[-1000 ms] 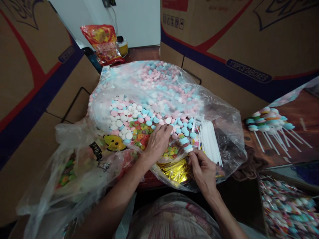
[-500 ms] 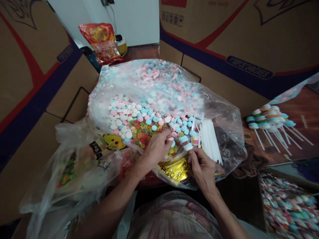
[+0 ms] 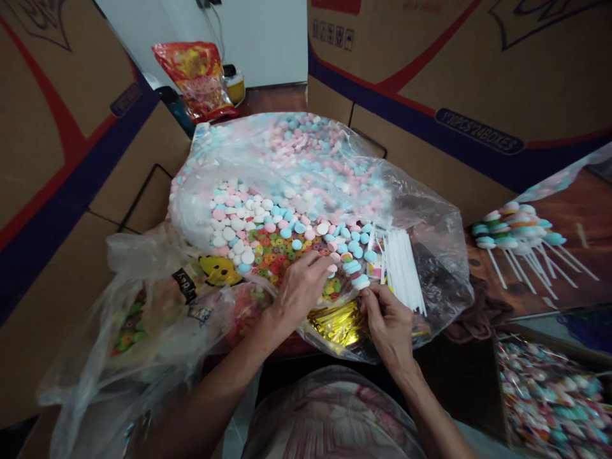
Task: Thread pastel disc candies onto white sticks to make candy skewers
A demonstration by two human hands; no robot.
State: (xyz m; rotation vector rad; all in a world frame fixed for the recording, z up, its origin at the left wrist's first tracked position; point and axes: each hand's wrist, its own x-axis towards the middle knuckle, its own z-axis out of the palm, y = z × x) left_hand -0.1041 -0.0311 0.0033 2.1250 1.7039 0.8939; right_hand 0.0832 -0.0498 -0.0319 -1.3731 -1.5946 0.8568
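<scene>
My right hand (image 3: 389, 322) pinches the lower end of a candy skewer (image 3: 354, 271), a short stack of pale blue and white tablet-shaped candies with a coloured piece between. Its stick is mostly hidden by my fingers. To the left, my left hand (image 3: 303, 287) reaches over the small coloured gummy rings (image 3: 272, 255), fingers stretched and slightly apart, with no held thing visible. Its fingertips are close to pink and blue candies (image 3: 333, 257); whether they touch is unclear. Loose pink, white and blue candies (image 3: 234, 223) spread beyond, partly under clear plastic (image 3: 210, 185).
White sticks (image 3: 404, 271) lie right of the candies, gold twist ties (image 3: 342, 324) in front. Finished candy skewers (image 3: 519, 229) rest on the table at right, above a box of wrapped candies (image 3: 554, 395). Large cartons (image 3: 459, 76) stand behind; a red candy bag (image 3: 196, 83) sits at the back.
My left hand's fingers have straightened and loosened from a more bent, pinched pose over the gummy rings. My right hand and its candy skewer stay almost still.
</scene>
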